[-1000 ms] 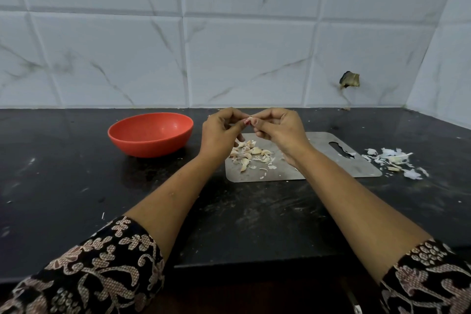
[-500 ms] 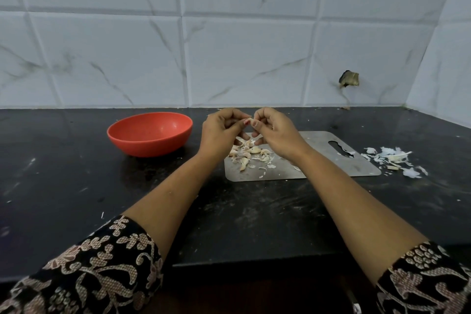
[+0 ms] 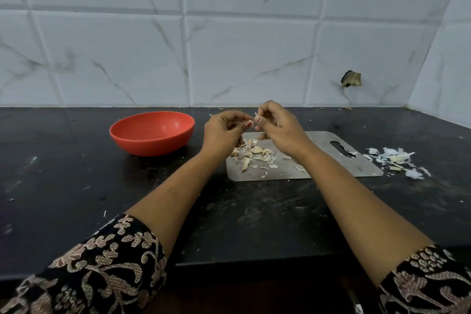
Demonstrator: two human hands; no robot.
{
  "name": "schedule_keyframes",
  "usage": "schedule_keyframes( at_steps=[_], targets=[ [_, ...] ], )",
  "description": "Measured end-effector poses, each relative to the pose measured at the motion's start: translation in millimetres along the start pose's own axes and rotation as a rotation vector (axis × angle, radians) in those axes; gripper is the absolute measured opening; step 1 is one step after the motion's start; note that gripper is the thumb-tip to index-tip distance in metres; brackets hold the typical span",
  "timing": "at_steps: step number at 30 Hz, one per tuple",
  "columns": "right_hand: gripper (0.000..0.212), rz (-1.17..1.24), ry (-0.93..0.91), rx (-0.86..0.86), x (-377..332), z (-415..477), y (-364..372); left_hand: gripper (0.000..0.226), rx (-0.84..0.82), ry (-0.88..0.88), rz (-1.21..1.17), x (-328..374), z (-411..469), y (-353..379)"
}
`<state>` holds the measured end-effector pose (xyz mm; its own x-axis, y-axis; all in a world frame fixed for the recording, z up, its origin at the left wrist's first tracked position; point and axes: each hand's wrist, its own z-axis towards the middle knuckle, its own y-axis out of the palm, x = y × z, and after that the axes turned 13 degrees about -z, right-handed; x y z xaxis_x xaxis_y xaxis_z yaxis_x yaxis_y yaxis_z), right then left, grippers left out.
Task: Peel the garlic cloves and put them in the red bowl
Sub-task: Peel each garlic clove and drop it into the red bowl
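Observation:
Both my hands are raised above the steel cutting board, fingertips meeting. My left hand pinches a small garlic clove between thumb and fingers. My right hand pinches a thin strip of the clove's skin at the top. A small heap of unpeeled garlic cloves and skin bits lies on the board's left part, below my hands. The red bowl stands on the black counter to the left of my left hand; its inside looks empty.
A pile of white garlic skins lies on the black counter right of the board. The tiled wall stands close behind, with a corner wall at the right and a dark hole in a tile.
My right hand has lifted a little and pulled a strip of skin up from the clove. My left hand stays where it was with the clove.

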<state>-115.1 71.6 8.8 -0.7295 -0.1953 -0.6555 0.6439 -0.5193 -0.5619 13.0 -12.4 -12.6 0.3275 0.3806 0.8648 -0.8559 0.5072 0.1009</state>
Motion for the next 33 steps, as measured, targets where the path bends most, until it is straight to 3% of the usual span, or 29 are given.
schedule_keyframes(
  at_steps=[3, 8, 10, 16, 20, 23, 26, 30, 33],
  targets=[
    [0.011, 0.002, 0.024, 0.003, -1, 0, -8, 0.014, 0.030, -0.041, -0.043, 0, 1, -1],
    [0.023, -0.111, 0.027, -0.231, 4, -1, -21, 0.014, 0.028, -0.107, -0.099, 0, 1, -3],
    [0.028, -0.191, 0.049, -0.240, 7, -1, -22, 0.013, 0.023, -0.116, -0.092, 1, 1, -3],
    [0.021, -0.152, 0.129, -0.354, 9, 1, -21, 0.010, -0.015, -0.161, -0.074, 1, 0, -2],
    [0.030, -0.183, 0.153, -0.341, 8, 1, -21, 0.005, -0.024, -0.171, -0.084, 2, 0, -2],
    [0.023, -0.257, 0.087, -0.343, 8, 0, -22, 0.005, -0.031, -0.172, -0.085, 3, -1, -2],
    [0.031, -0.340, 0.038, -0.367, 8, -1, -22, 0.008, -0.028, -0.168, -0.074, 3, -2, -2],
    [0.018, -0.176, 0.115, -0.270, 9, 0, -21, 0.014, -0.042, -0.176, -0.072, 3, -2, -3],
    [0.012, -0.219, 0.073, -0.204, 7, 1, -20, 0.015, -0.051, -0.181, -0.072, 4, -2, -2]
  ],
)
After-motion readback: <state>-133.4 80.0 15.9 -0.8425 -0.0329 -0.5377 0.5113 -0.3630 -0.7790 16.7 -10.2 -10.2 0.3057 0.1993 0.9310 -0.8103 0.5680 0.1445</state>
